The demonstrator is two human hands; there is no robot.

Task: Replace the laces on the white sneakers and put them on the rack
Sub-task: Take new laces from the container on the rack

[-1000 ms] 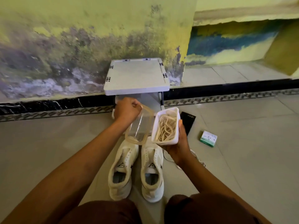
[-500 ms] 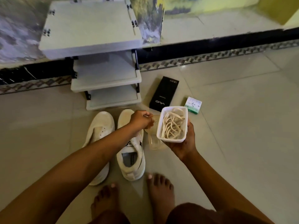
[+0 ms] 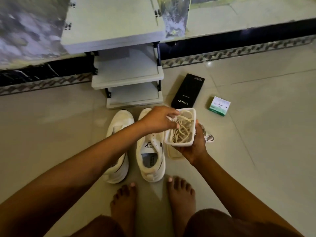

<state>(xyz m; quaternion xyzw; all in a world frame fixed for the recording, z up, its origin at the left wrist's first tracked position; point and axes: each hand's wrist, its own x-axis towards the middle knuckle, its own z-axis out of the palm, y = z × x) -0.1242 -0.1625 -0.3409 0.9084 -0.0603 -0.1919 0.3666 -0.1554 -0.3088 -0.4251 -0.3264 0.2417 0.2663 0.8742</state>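
Two sneakers [image 3: 135,146] sat unlaced before the rack [image 3: 126,77] while the right hand [image 3: 193,146] cupped the tub [image 3: 179,143]; the left hand [image 3: 157,119], fingers dipping loosely among the laces [image 3: 182,129], would do best pinching a single tip to avoid tangles

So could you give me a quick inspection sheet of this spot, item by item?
Surface: pale tiled floor, glossy.
Job's things: two white sneakers side by side, no laces in the eyelets that show; white tub of cream laces; grey three-shelf rack, no shoes on its shelves.
Clutter: clear lid on the floor under the tub; black box; small green box; a loose lace behind the right hand.
Grippers: left hand reaches into the tub, fingers on the laces; right hand holds the tub.
Cables: nothing seen.
Surroundings: stained wall, dark patterned skirting, bare feet.
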